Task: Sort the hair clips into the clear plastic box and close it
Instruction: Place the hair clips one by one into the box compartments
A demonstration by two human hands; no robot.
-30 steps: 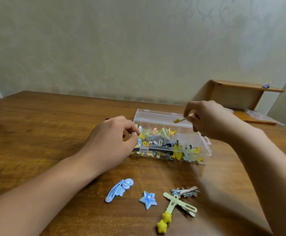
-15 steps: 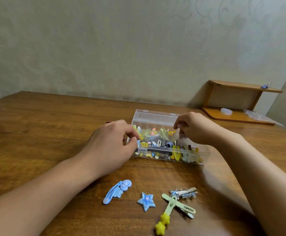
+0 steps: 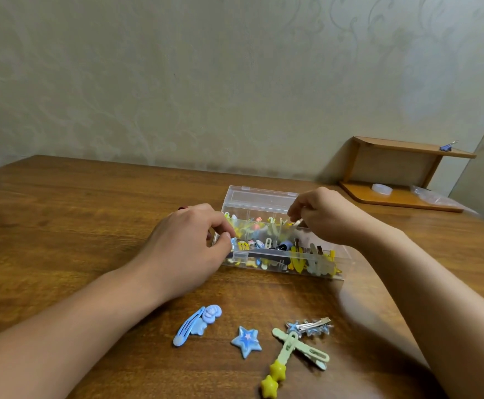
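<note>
A wooden table [image 3: 62,214] carries everything, with a small wooden shelf [image 3: 402,174] at its far right corner. The clear plastic box [image 3: 264,203] sits near the table's middle, lid open and tilted back, filled with many coloured hair clips [image 3: 301,259]. The left hand [image 3: 189,249] grips the box's left end with curled fingers. The right hand [image 3: 330,217] hovers over the box, its fingers pinching a thin clip [image 3: 297,223]. Toward the near edge lie loose clips: a blue snap clip [image 3: 196,325], a green clip with yellow stars [image 3: 285,358], a silver clip [image 3: 311,325] touching it, and a blue star clip [image 3: 246,341].
</note>
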